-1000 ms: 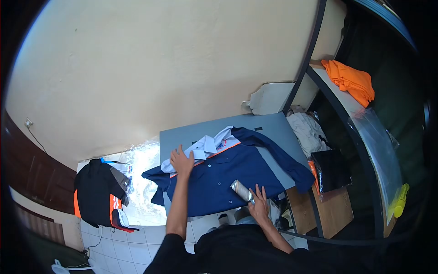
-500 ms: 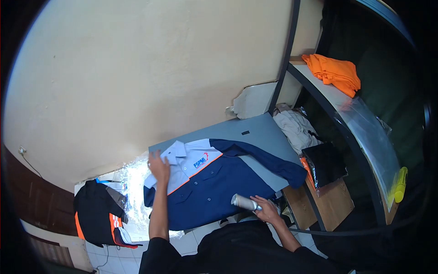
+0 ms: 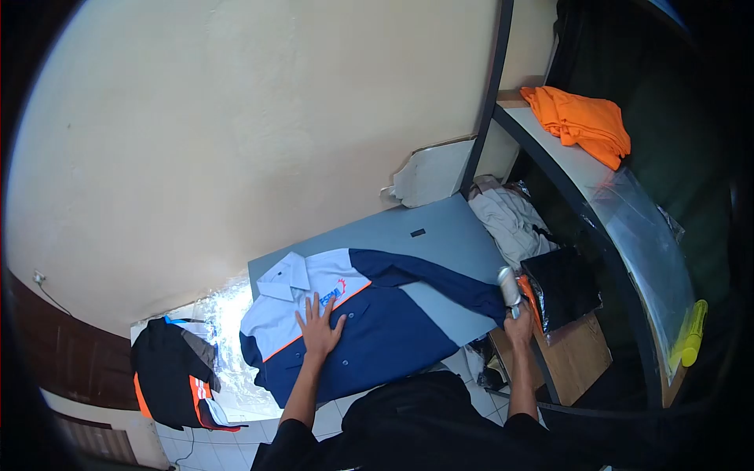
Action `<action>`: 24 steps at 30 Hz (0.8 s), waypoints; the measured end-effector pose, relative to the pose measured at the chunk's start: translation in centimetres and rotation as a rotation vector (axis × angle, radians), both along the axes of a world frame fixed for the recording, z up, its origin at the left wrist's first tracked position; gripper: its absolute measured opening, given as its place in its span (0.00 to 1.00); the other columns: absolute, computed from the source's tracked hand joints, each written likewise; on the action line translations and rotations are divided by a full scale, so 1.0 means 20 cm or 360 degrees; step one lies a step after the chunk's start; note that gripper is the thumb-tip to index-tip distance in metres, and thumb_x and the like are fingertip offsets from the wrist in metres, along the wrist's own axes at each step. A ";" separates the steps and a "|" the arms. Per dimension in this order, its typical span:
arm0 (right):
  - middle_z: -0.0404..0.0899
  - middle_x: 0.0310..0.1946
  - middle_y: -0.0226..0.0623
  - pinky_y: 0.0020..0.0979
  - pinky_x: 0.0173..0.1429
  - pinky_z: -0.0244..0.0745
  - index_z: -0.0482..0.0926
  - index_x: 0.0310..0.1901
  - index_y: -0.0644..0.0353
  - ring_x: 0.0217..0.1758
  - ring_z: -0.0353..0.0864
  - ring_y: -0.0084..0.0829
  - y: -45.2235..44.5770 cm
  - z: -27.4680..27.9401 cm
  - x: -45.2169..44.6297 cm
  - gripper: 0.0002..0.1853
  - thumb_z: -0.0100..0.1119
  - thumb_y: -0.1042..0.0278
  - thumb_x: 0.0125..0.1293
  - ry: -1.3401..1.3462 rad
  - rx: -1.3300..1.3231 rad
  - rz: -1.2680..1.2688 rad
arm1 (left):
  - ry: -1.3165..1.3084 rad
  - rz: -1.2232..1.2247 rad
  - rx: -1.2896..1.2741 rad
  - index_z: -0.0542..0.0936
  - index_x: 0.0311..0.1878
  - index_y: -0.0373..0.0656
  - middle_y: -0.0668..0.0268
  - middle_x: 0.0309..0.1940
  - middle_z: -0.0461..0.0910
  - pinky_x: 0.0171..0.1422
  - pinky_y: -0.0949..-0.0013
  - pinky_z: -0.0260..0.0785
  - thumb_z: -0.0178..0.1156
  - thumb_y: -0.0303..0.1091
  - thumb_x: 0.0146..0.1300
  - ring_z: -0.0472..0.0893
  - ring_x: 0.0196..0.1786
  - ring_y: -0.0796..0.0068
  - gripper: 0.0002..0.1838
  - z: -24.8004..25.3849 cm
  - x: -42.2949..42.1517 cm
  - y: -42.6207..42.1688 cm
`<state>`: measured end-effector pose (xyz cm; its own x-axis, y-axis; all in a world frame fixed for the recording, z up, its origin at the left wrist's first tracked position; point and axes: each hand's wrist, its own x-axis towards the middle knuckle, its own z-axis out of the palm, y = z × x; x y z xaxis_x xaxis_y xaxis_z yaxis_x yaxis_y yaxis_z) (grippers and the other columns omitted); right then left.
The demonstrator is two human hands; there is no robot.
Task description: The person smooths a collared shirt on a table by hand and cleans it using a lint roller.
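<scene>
A navy and light-grey work shirt [image 3: 393, 322] with orange piping and a blue chest logo lies spread on the grey table. Flat on its front, just below the logo, rests my left hand [image 3: 320, 328], fingers spread. My right hand [image 3: 518, 323] grips the handle of a lint roller [image 3: 509, 287], its pale cylinder pointing up. The roller is beside the cuff of the long navy sleeve; whether it touches the cloth I cannot tell. The shirt's collar [image 3: 287, 275] points toward the wall, and its lower edge is partly hidden by my body.
A black garment with orange trim [image 3: 169, 369] lies on the left by shiny plastic [image 3: 232, 337]. On the right, a shelf bears folded orange cloth [image 3: 581, 122], clear plastic sheets [image 3: 632, 228] and a yellow tube-like item [image 3: 691, 334]. Pale cloth [image 3: 506, 224] and a black packet [image 3: 561, 286] lie below.
My left hand has moved from the collar down onto the shirt front. My right hand has carried the lint roller right and upward to the sleeve cuff. The collar now lies further left and lower.
</scene>
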<state>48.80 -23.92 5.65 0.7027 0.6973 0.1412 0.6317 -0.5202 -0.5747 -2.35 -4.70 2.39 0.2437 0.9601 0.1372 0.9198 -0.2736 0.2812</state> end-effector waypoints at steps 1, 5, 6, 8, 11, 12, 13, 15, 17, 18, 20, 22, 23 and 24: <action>0.83 0.69 0.51 0.51 0.79 0.72 0.85 0.63 0.67 0.75 0.78 0.57 0.02 -0.03 0.03 0.25 0.71 0.78 0.63 -0.0115 -0.0076 0.0095 | 0.0014 -0.0006 -0.0016 0.74 0.84 0.68 0.53 0.89 0.60 0.88 0.19 0.35 0.61 0.66 0.75 0.52 0.92 0.43 0.37 0.00 -0.03 -0.01; 0.73 0.82 0.39 0.48 0.91 0.60 0.84 0.70 0.61 0.88 0.65 0.49 0.09 -0.06 0.09 0.31 0.72 0.79 0.62 -0.0066 -0.0309 0.0226 | 0.0046 -0.0015 -0.0067 0.74 0.84 0.68 0.56 0.90 0.59 0.89 0.22 0.33 0.62 0.65 0.75 0.52 0.92 0.45 0.37 0.04 -0.13 -0.07; 0.75 0.80 0.46 0.49 0.89 0.61 0.83 0.71 0.61 0.87 0.65 0.54 0.12 0.00 0.09 0.31 0.67 0.81 0.64 -0.0080 -0.0306 0.0315 | 0.0058 -0.0013 -0.0075 0.74 0.84 0.69 0.56 0.90 0.59 0.90 0.23 0.33 0.62 0.65 0.74 0.52 0.92 0.45 0.37 0.06 -0.16 -0.08; 0.75 0.80 0.47 0.49 0.90 0.61 0.83 0.71 0.61 0.87 0.65 0.54 0.20 -0.01 0.10 0.32 0.67 0.81 0.63 -0.0015 -0.0249 0.0434 | 0.0070 -0.0022 -0.0089 0.74 0.84 0.69 0.57 0.90 0.59 0.90 0.24 0.33 0.63 0.64 0.73 0.52 0.92 0.46 0.38 0.07 -0.19 -0.10; 0.74 0.80 0.48 0.50 0.90 0.60 0.82 0.73 0.62 0.88 0.64 0.55 0.34 -0.06 0.17 0.35 0.64 0.83 0.60 -0.0003 -0.0225 0.0672 | 0.0067 0.0001 -0.0085 0.74 0.84 0.69 0.57 0.90 0.59 0.90 0.24 0.33 0.65 0.64 0.72 0.52 0.92 0.47 0.38 0.07 -0.22 -0.13; 0.74 0.81 0.48 0.50 0.90 0.60 0.81 0.73 0.62 0.88 0.64 0.55 0.41 -0.08 0.19 0.36 0.63 0.83 0.60 0.0005 -0.0211 0.0737 | 0.0051 0.0013 -0.0068 0.75 0.83 0.69 0.57 0.90 0.59 0.90 0.24 0.34 0.66 0.63 0.71 0.52 0.93 0.48 0.38 0.06 -0.24 -0.13; 0.74 0.81 0.48 0.50 0.90 0.60 0.81 0.74 0.62 0.88 0.64 0.55 0.47 -0.08 0.21 0.36 0.63 0.84 0.59 0.0007 -0.0195 0.0812 | 0.0051 0.0035 -0.0087 0.75 0.83 0.68 0.57 0.90 0.59 0.90 0.24 0.34 0.66 0.63 0.71 0.52 0.93 0.48 0.38 0.06 -0.26 -0.14; 0.73 0.81 0.48 0.49 0.90 0.60 0.79 0.75 0.60 0.88 0.64 0.55 0.64 -0.08 0.28 0.37 0.64 0.84 0.60 -0.0096 -0.0312 0.0904 | 0.0035 0.0115 -0.0107 0.76 0.82 0.68 0.58 0.90 0.59 0.90 0.24 0.33 0.66 0.63 0.70 0.52 0.93 0.48 0.38 0.06 -0.28 -0.17; 0.73 0.81 0.49 0.50 0.90 0.61 0.78 0.76 0.60 0.88 0.64 0.54 0.81 -0.08 0.31 0.38 0.63 0.83 0.60 -0.0144 -0.0366 0.0945 | 0.0030 0.0251 -0.0129 0.79 0.78 0.64 0.57 0.89 0.61 0.89 0.22 0.33 0.68 0.61 0.68 0.53 0.92 0.48 0.36 0.08 -0.27 -0.22; 0.73 0.81 0.47 0.50 0.89 0.62 0.78 0.76 0.60 0.89 0.63 0.52 0.90 -0.08 0.31 0.36 0.61 0.82 0.62 -0.0118 -0.0343 0.0914 | 0.0052 0.0315 -0.0157 0.80 0.77 0.63 0.57 0.88 0.62 0.89 0.21 0.33 0.68 0.60 0.67 0.53 0.92 0.48 0.35 0.12 -0.24 -0.24; 0.74 0.81 0.44 0.51 0.88 0.63 0.78 0.76 0.61 0.89 0.62 0.50 1.08 -0.07 0.32 0.35 0.59 0.80 0.63 -0.0156 -0.0323 0.0920 | 0.0080 0.0425 -0.0159 0.82 0.73 0.60 0.55 0.85 0.65 0.88 0.20 0.33 0.68 0.59 0.67 0.55 0.91 0.47 0.33 0.16 -0.20 -0.26; 0.75 0.80 0.44 0.49 0.88 0.64 0.79 0.75 0.61 0.89 0.62 0.49 1.20 -0.05 0.30 0.35 0.59 0.80 0.63 -0.0288 -0.0303 0.0967 | 0.0081 0.0530 -0.0102 0.84 0.69 0.56 0.52 0.81 0.69 0.88 0.20 0.35 0.69 0.56 0.67 0.59 0.89 0.46 0.30 0.15 -0.16 -0.26; 0.76 0.80 0.43 0.48 0.89 0.64 0.80 0.74 0.61 0.89 0.63 0.48 1.25 -0.05 0.27 0.34 0.59 0.81 0.62 -0.0353 -0.0280 0.0969 | 0.0031 0.0634 -0.0128 0.84 0.68 0.54 0.51 0.79 0.71 0.87 0.19 0.37 0.69 0.54 0.68 0.62 0.87 0.46 0.28 0.14 -0.13 -0.24; 0.77 0.79 0.43 0.46 0.89 0.64 0.81 0.73 0.60 0.89 0.63 0.48 1.29 -0.04 0.22 0.34 0.59 0.81 0.61 -0.0414 -0.0253 0.0967 | -0.0016 0.0736 -0.0151 0.84 0.66 0.52 0.50 0.77 0.72 0.86 0.19 0.39 0.69 0.53 0.68 0.65 0.84 0.46 0.27 0.13 -0.10 -0.20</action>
